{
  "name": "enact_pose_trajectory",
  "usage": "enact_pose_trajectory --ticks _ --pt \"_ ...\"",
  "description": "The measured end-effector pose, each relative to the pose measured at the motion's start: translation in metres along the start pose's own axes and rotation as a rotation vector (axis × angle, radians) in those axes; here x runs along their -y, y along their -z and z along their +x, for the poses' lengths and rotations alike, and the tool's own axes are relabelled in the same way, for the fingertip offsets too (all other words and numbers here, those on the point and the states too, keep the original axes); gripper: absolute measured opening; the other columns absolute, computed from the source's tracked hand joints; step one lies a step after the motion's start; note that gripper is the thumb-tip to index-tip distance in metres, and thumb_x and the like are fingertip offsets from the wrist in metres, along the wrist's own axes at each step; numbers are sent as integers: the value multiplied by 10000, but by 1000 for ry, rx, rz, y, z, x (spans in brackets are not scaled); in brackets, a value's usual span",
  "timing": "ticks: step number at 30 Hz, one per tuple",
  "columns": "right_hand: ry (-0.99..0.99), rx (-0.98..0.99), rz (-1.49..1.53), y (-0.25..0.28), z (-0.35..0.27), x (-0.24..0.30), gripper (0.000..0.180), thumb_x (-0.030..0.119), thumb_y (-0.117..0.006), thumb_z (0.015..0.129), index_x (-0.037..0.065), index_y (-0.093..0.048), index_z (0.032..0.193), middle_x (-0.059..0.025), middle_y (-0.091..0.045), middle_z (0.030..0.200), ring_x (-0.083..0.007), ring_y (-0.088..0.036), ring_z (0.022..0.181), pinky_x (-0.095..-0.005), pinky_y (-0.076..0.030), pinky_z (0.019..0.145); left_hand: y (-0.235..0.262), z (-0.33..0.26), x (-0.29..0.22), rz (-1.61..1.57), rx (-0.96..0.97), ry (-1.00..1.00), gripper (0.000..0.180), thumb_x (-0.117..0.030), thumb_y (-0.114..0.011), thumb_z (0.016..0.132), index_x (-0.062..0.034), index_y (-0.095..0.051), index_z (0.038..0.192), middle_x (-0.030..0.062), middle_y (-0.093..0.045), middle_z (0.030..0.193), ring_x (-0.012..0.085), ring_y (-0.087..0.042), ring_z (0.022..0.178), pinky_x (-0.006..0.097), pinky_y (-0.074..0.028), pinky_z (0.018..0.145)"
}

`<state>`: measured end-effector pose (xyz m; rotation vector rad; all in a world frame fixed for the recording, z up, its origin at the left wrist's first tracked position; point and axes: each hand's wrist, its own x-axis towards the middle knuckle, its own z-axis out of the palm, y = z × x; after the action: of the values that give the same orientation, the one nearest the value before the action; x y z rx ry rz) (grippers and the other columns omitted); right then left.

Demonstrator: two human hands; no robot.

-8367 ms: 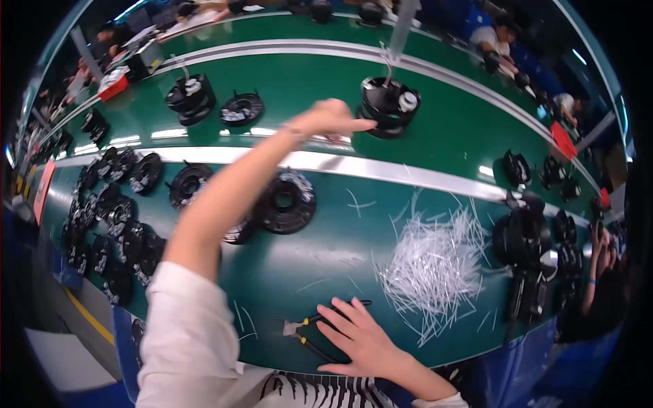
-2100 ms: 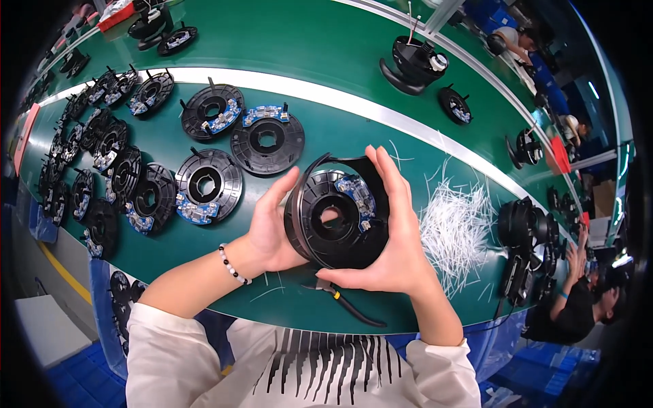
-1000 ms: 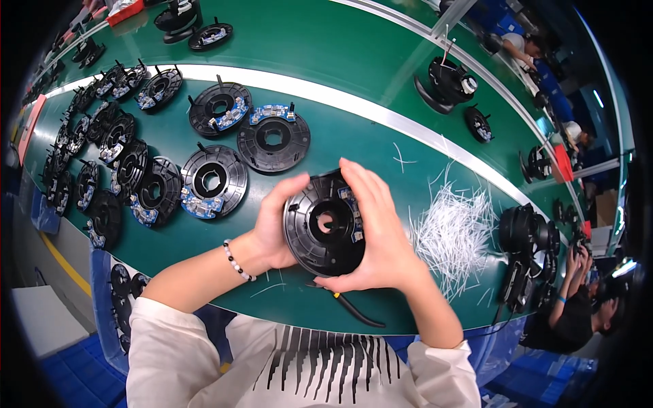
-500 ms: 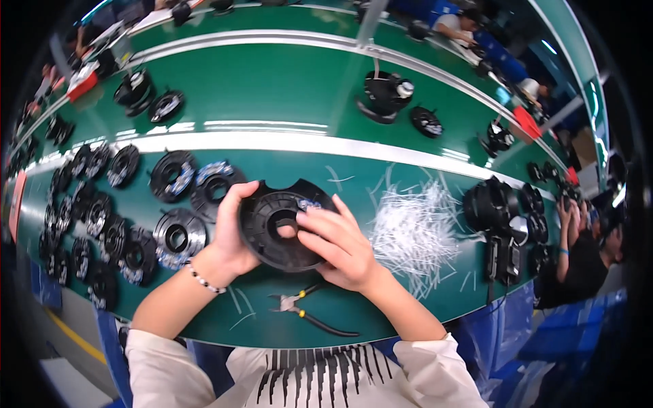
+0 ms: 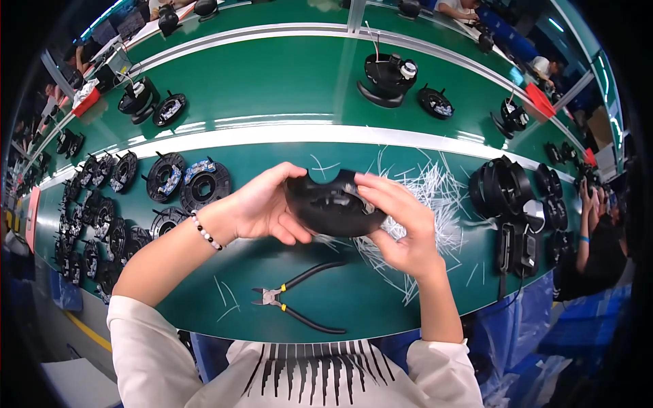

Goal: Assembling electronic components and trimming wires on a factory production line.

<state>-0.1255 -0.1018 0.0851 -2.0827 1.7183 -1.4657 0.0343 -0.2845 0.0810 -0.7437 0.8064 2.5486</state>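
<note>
Between my two hands, raised over the green bench, is a round black plastic housing (image 5: 333,207) with a notch in its far rim. It is tilted, so its inner side shows only in part. My left hand (image 5: 265,207) grips its left edge, thumb on top and fingers curled under. My right hand (image 5: 408,224) is closed round the right edge, with the fingers over the far side. On the bench below lie side cutters (image 5: 272,296) with black and yellow handles, jaws pointing left. Behind my right hand spreads a pile of white plastic strips (image 5: 435,204), perhaps cut cable-tie ends.
Many round black housings with circuit boards (image 5: 163,178) fill the bench's left side. Larger black parts (image 5: 500,190) stand at the right. Beyond a pale rail, a green conveyor (image 5: 272,88) carries black assemblies (image 5: 389,78). Another person (image 5: 592,251) sits far right.
Both hands have shifted right with the housing and tipped it from facing me to a flatter angle. My right fingers have moved from its inside to its right rim.
</note>
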Motion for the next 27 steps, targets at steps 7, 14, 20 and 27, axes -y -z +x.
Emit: enact_pose_trajectory --ticks 7,14,20,27 --pt "-58 -80 -288 14 -23 -15 554 71 -689 619 40 -500 1139 -134 -444 1242 -347 -413 1136 -404 -356 935 33 41 -68 361 -504 -573 515 -409 -330 881 27 -395 1148 235 -541 1026 318 -601 860 366 -523 692" --pt "79 -6 -212 -2 -47 -5 387 103 -673 622 43 -579 992 -119 -512 1161 -312 -475 1077 -444 -372 906 103 58 -150 509 -774 -477 600 -431 -309 906 104 -330 1175 246 -579 922 312 -610 808 353 -525 639" --pt "152 -162 -178 -1 -57 -10 277 94 -667 652 24 -600 912 -107 -588 1024 -248 -557 899 -359 -457 768 -53 131 -155 1818 -1135 -1410 374 -275 -544 803 -66 -475 1105 180 -574 640 327 -591 594 407 -465 488" --pt "235 452 231 -37 -79 -3 599 381 -600 663 -12 -479 1098 -168 -444 1152 -307 -375 1131 -477 -218 973 -127 382 -139 2277 -879 -1313 382 -55 -505 748 -6 -441 1121 187 -390 1248 312 -410 1142 395 -468 799"
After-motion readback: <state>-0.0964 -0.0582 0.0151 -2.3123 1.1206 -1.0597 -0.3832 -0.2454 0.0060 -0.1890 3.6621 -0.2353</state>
